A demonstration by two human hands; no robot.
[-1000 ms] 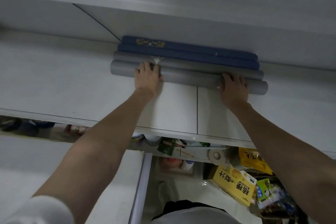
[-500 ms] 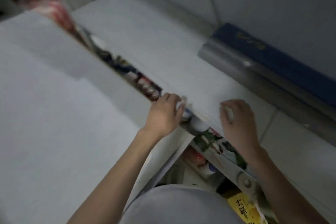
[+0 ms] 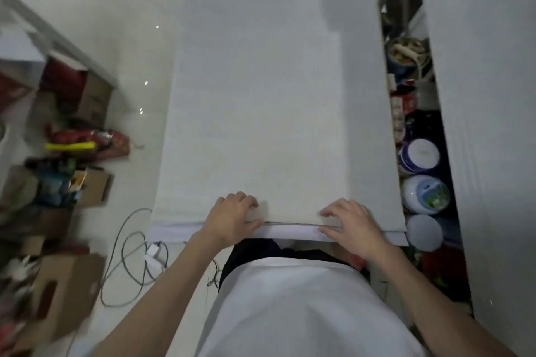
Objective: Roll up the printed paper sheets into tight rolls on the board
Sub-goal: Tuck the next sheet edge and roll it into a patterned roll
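A long white paper sheet (image 3: 261, 101) lies flat, face down, on a stack of sheets on the board (image 3: 394, 236), running away from me. No print shows on it. My left hand (image 3: 232, 219) rests on the sheet's near edge, fingers on top and thumb along the edge. My right hand (image 3: 352, 226) sits the same way about a hand's width to the right, its thumb under the edge. Both hands pinch the near edge of the top sheet. No finished rolls are in view.
Another white board (image 3: 487, 124) runs along the right. Tubs and jars (image 3: 423, 188) fill the gap between the boards. On the floor at left are cardboard boxes (image 3: 66, 293), snack bags (image 3: 95, 139) and a cable with a charger (image 3: 153, 252).
My hands left the grey roll by the wall and came back to me. The view swung away from the rolls onto the flat sheet, whose near edge both hands now pinch.
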